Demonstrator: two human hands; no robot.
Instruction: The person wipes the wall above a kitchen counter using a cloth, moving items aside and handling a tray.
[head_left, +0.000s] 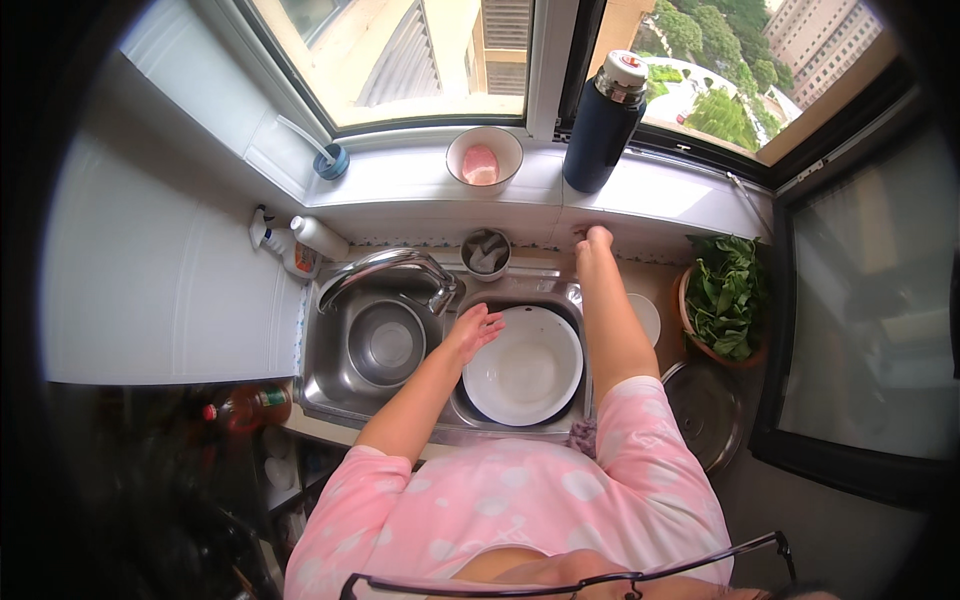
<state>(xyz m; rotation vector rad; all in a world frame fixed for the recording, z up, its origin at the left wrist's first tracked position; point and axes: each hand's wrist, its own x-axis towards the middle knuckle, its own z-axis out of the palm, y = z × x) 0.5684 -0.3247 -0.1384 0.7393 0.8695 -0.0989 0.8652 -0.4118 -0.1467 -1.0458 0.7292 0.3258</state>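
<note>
My left hand (478, 330) hovers at the left rim of a white enamel basin (523, 367), its fingers apart and nothing in it. The basin sits in the right bowl of a stainless steel sink (570, 294). My right hand (595, 238) reaches past the sink to the low wall below the window sill. A small dark shape shows at its fingertips, too unclear to name, and the grip is hidden. A metal bowl (386, 341) rests in the left sink bowl, near the chrome faucet (390, 259).
Behind the sink stands a small container (486, 255). Leafy greens (724, 300) fill a pot at right, near a round lid (701, 412). A dark vacuum flask (604, 131) and a bowl with a pink item (484, 159) stand on the sill. A spray bottle (285, 247) is at left.
</note>
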